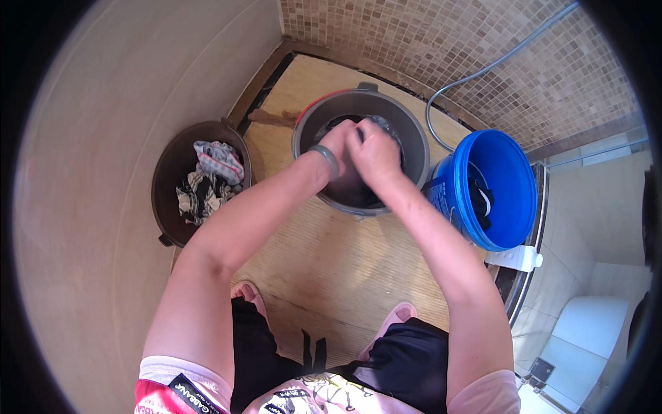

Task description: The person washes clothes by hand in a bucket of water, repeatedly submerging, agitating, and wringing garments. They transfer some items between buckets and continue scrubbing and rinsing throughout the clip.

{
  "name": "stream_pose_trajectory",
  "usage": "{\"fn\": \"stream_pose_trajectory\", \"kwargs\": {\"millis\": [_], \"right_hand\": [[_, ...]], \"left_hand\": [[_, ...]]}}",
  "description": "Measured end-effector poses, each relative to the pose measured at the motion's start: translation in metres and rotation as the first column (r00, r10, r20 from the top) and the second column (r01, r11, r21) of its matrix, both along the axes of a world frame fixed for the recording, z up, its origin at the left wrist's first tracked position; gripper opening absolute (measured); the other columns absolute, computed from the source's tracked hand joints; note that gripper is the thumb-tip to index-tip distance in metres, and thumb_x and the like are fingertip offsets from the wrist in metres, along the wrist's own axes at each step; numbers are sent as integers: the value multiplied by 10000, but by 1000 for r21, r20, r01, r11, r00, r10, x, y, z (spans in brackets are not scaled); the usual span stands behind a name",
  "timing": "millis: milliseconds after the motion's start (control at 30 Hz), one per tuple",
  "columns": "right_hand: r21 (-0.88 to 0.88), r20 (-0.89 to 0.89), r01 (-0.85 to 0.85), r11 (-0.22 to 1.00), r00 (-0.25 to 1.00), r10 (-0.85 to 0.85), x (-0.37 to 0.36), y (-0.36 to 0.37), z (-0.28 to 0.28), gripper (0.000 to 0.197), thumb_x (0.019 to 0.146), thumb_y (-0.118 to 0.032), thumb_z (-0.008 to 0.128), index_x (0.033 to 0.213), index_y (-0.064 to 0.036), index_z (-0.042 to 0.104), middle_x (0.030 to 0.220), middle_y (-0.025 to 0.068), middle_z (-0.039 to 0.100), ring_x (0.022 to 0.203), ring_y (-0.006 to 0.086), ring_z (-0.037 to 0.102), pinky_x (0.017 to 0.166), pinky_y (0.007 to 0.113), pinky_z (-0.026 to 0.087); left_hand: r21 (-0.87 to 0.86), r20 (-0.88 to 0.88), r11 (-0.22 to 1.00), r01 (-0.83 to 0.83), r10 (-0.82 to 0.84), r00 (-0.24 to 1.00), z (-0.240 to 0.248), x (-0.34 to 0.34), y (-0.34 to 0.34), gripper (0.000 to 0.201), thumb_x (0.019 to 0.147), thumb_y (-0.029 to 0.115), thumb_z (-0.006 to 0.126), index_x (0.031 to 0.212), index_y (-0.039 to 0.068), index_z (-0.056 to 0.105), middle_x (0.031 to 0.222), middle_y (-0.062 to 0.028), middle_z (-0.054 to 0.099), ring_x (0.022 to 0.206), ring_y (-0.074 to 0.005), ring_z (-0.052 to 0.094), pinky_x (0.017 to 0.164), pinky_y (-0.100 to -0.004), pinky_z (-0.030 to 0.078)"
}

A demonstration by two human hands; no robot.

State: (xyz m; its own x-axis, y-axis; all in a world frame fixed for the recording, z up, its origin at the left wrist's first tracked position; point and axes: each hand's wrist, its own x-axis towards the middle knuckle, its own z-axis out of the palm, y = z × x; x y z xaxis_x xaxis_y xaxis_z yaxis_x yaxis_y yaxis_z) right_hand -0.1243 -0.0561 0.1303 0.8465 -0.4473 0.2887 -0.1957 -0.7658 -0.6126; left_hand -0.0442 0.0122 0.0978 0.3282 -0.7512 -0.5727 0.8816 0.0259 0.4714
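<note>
A grey bucket point(414, 148) stands on the floor in front of me, with dark wet cloth point(355, 119) and some suds inside. Over its middle, my left hand point(334, 146), a greenish bangle at its wrist, is closed close against the other hand. My right hand point(376, 153) is bent into a fist beside it, slightly blurred. A bit of the dark cloth shows between the two hands, and both grip it. The rest of the cloth is mostly hidden beneath my hands and wrists.
At the left, a dark basin point(160, 181) holds patterned clothes point(207, 190). A blue bucket point(463, 176) with black clothing point(480, 201) stands at the right, beside a white bottle point(516, 258). A grey hose point(476, 74) hangs along the tiled wall. My pink slippers point(394, 317) are on the floor.
</note>
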Motion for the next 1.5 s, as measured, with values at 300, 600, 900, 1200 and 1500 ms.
{"fn": "stream_pose_trajectory", "kwargs": {"millis": [300, 600, 900, 1200, 1500], "right_hand": [[253, -223, 76, 965, 975, -18, -5, -50, -20, 431, 879, -419, 432, 1062, -53, 570, 975, 234, 604, 964, 371, 560, 844, 403, 429], [740, -146, -112, 663, 936, 321, -21, -43, 45, 565, 737, -247, 650, 1190, 41, 473, 1095, 129, 574, 994, 194, 546, 871, 289, 417], [947, 321, -320, 31, 936, -147, -18, -75, 82, 312, 812, -185, 586, 1059, 2, 549, 1025, 103, 611, 969, 229, 580, 891, 362, 449], [286, 215, -235, 929, 960, 177, -1, -20, 21, 355, 781, -213, 590, 1092, -49, 538, 1018, 165, 604, 942, 313, 583, 818, 390, 468], [-78, -573, -59, 995, 819, 3, 7, -48, -43, 425, 798, -271, 560, 1161, -73, 463, 1131, 186, 507, 1055, 349, 506, 887, 430, 429]], "left_hand": [[100, 241, 991, 85, -107, 965, 27, 0, -5, 300, 826, 330, 543, 963, 71, 610, 965, -84, 639, 881, -199, 603, 832, -365, 463], [173, 898, 915, 365, -299, 324, 60, 33, 15, 408, 832, 361, 601, 1049, 16, 575, 953, -62, 615, 893, -115, 558, 812, -268, 446], [367, 754, 843, 394, -518, 405, 43, 44, 37, 533, 734, 248, 715, 1169, 9, 523, 1114, -107, 597, 967, -223, 590, 871, -314, 454], [-216, -2, 975, -47, 48, 999, 21, 34, 7, 495, 870, 471, 491, 1142, 61, 541, 1134, -98, 586, 1025, -224, 558, 934, -389, 416], [653, 592, 745, 138, -615, 521, -21, 39, -23, 448, 862, 304, 466, 1144, -40, 521, 1125, -179, 576, 1022, -268, 557, 901, -341, 409]]}}
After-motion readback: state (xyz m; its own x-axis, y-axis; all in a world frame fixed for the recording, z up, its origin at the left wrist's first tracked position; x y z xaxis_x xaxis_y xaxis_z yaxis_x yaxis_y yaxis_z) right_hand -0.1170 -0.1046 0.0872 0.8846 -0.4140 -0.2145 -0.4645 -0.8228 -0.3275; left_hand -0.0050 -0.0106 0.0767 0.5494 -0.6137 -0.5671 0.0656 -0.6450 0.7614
